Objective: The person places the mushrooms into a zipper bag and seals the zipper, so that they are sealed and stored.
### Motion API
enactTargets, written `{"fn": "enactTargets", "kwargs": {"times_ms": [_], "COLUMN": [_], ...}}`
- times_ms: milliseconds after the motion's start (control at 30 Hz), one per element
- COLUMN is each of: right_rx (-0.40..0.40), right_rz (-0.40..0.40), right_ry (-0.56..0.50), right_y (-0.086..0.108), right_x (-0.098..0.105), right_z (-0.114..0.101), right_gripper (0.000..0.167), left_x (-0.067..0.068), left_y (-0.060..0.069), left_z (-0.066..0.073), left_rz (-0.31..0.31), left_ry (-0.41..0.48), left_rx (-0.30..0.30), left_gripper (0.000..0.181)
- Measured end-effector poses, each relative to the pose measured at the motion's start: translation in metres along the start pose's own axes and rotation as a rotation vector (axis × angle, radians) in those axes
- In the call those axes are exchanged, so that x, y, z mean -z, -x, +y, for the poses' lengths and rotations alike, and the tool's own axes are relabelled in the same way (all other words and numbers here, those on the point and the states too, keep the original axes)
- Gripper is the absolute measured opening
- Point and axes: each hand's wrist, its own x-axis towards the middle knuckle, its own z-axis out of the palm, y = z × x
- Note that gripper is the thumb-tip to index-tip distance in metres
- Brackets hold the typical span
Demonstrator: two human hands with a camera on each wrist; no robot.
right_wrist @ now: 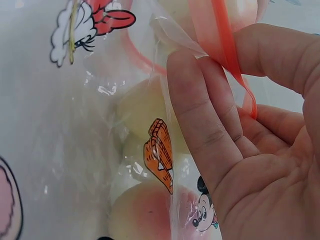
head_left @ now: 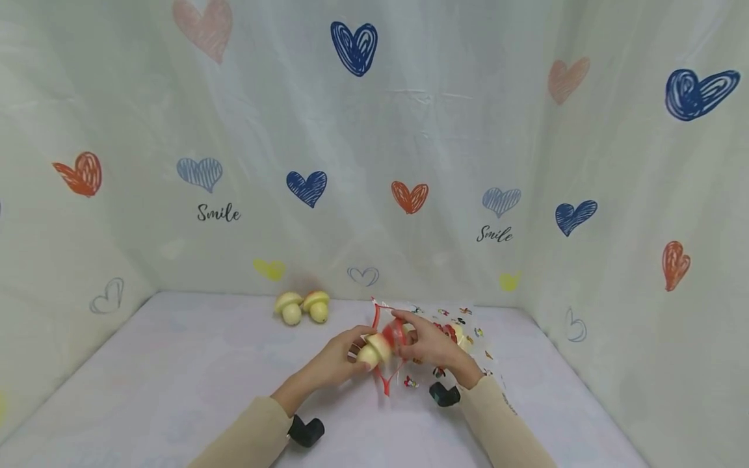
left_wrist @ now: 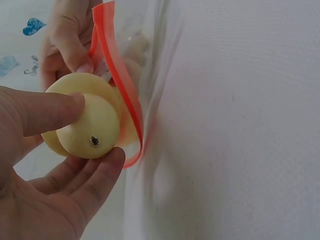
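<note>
My left hand (head_left: 338,357) grips a pale yellow mushroom-shaped piece (left_wrist: 92,120) with a red-blushed cap. Its rounded stem end, marked by a dark spot, faces the left wrist camera. The piece is at the mouth of a clear zip bag (right_wrist: 65,125) printed with cartoon figures. My right hand (head_left: 433,341) holds the bag's red zip edge (right_wrist: 220,40), thumb on one side and fingers on the other. The mouth stands spread apart. Through the plastic, more yellow and red rounded pieces (right_wrist: 145,112) show inside the bag; their number is unclear.
Two more mushroom-shaped pieces (head_left: 316,305) stand side by side at the back of the white table (head_left: 175,364), left of the bag. Behind them hangs a pale curtain (head_left: 363,130) printed with hearts. Black wrist mounts (head_left: 307,431) are on both forearms.
</note>
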Motion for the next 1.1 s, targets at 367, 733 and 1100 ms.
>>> {"fn": "enactTargets", "kwargs": {"times_ms": [367, 733, 1100], "right_rx": [-0.009, 0.012, 0.010], "right_rz": [0.012, 0.005, 0.003], "right_ry": [0.025, 0.014, 0.023], "right_y": [0.0012, 0.0007, -0.0003], "right_x": [-0.0007, 0.0009, 0.0002], "right_z": [-0.0002, 0.0002, 0.0013], "right_gripper": [0.076, 0.074, 0.073], "left_x": [-0.0065, -0.0072, -0.0093], "left_y": [-0.0020, -0.0024, -0.0014], "left_z": [0.0012, -0.0006, -0.0018], "left_rz": [-0.018, -0.025, -0.029], "left_ry": [-0.005, -0.036, -0.041], "left_rx": [0.030, 0.031, 0.013], "left_gripper": [0.055, 0.054, 0.050]}}
